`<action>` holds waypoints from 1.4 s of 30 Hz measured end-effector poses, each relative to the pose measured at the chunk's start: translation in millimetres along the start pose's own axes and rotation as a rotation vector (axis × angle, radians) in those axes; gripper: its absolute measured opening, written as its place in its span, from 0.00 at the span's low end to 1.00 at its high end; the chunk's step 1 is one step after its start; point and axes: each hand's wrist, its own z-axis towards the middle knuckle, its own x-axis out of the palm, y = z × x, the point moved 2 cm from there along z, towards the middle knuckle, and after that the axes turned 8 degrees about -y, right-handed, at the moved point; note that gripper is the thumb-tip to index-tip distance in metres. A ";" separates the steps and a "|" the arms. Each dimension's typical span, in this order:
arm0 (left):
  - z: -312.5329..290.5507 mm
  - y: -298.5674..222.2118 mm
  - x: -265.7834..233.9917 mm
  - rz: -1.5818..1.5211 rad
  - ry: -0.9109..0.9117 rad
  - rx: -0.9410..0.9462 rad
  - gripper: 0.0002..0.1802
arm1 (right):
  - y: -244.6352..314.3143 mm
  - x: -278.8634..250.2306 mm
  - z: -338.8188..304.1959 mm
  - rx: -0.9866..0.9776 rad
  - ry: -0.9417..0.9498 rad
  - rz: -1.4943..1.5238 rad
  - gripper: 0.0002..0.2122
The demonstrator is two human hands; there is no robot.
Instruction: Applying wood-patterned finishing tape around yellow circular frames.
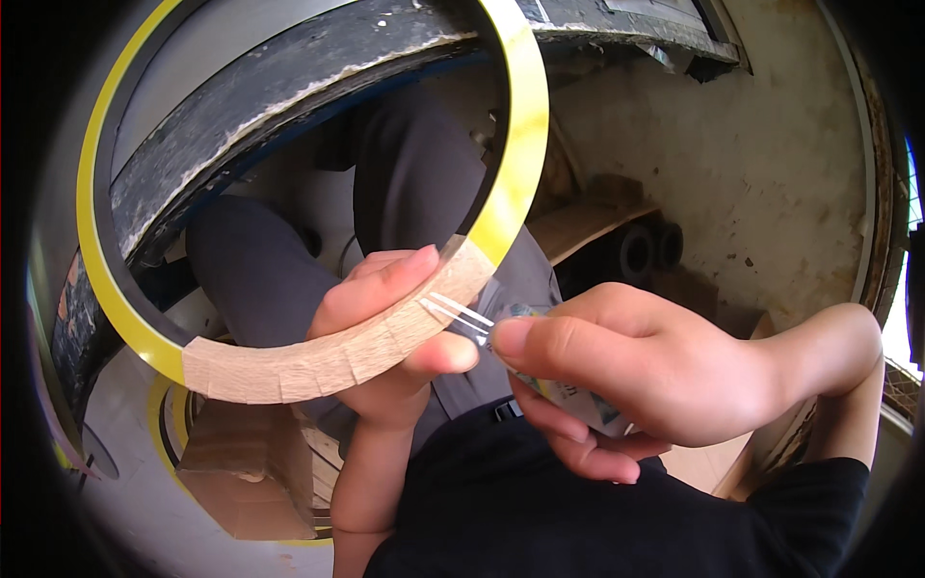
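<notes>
Wall plaster (790, 154), pale and blotched with stains, takes up much of the right of the room, running toward a bright window (908, 308) at the far rim. Across the top stretches a workbench (308, 72) with a dark, scuffed surface; its near edge is chipped and shows a ragged pale line. Below the wall, a brown board (597, 229) juts out as a low shelf, and dark rolls (636, 252) with hollow ends sit under it. At lower left, a cardboard box (246, 453) stands on a grey floor (164, 530), with yellow hoops (158, 414) behind and beside it.

Before all this, over the person's grey trousers (255, 279) and black shirt (540, 511), is a large yellow ring (525, 125) with a dark inner face, held up in the air and tilted toward the camera. Wood-grain covering (328, 366) in tan, crossed by several seams, wraps its lower arc. The left hand (361, 308) grips the ring at this covered part, fingers on the inner side and thumb at the outer side. The right hand (646, 361) pinches a clear plastic piece (588, 405) between thumb and fingers, just beside the ring; bright narrow lines (461, 313) run from the thumb tip to the wood-grain surface. Whether these are strips or glints on clear film, I cannot tell.
</notes>
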 end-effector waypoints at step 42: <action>23.0 -45.0 12.2 -0.023 -0.131 -0.243 0.42 | 194.1 -72.1 42.0 -1.851 -1.519 -1.387 0.10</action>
